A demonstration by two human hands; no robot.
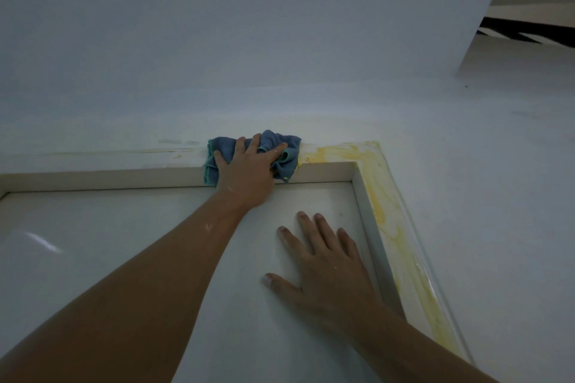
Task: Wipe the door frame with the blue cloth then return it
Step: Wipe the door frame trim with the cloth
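Your left hand pressed the blue cloth on the door frame.
Left grip clutched the cloth beside yellow stains; right hand spread flat on the door.

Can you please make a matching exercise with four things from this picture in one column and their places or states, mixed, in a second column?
Column 1
1. crumpled blue cloth
2. left hand
3. right hand
4. yellow smear

Column 2
A. flat on the white door panel, holding nothing
B. on the top right corner and right side of the white door frame
C. bunched on the frame's top rail
D. pressing on the cloth

Pairs: 1-C, 2-D, 3-A, 4-B
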